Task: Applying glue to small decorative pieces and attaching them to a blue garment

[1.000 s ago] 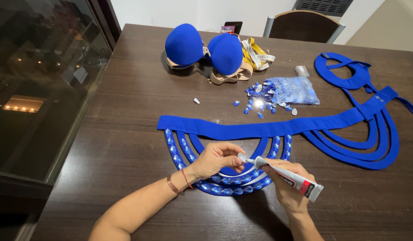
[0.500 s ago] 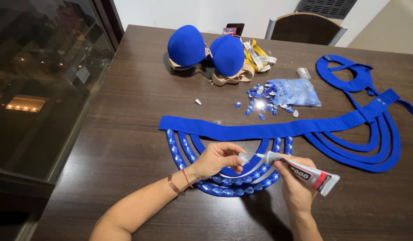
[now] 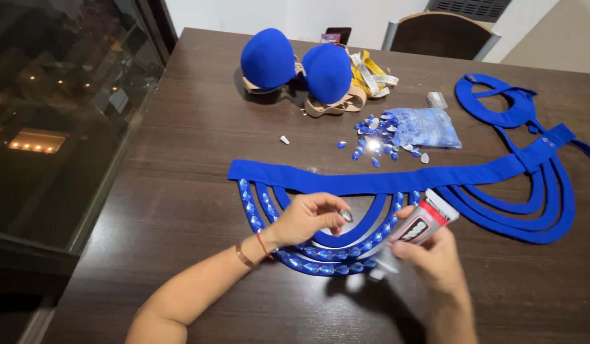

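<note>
On the dark wooden table (image 3: 180,191) below me lies a blue fabric piece (image 3: 371,181), a long band with curved loops hanging from it, and my hands work over its left set of loops. I see my left hand (image 3: 304,220) pinching a small clear gem (image 3: 347,216) between thumb and fingertips, just above the inner loops. A red cord and a thin bracelet sit on that wrist. My right hand (image 3: 435,258) is clenched round a glue tube (image 3: 417,230), white and grey with a red mark, held tilted so one end points up and right over the fabric and the other points down toward the outer loop. I cannot tell which end is the nozzle, since the lower part is blurred. The outer loops (image 3: 320,264) on the left already carry rows of blue gems, touching one another along the curve; the right-hand set of loops (image 3: 530,216) is bare.

Farther up the table I see a clear bag of gems (image 3: 428,127) with loose gems (image 3: 371,143) scattered just beside it. Near the far edge rest two blue padded cups (image 3: 295,64) side by side, a yellow measuring tape (image 3: 371,73) touching them on the right. A blue collar piece (image 3: 498,102) lies at the far right, and a chair (image 3: 444,32) stands beyond the table.
</note>
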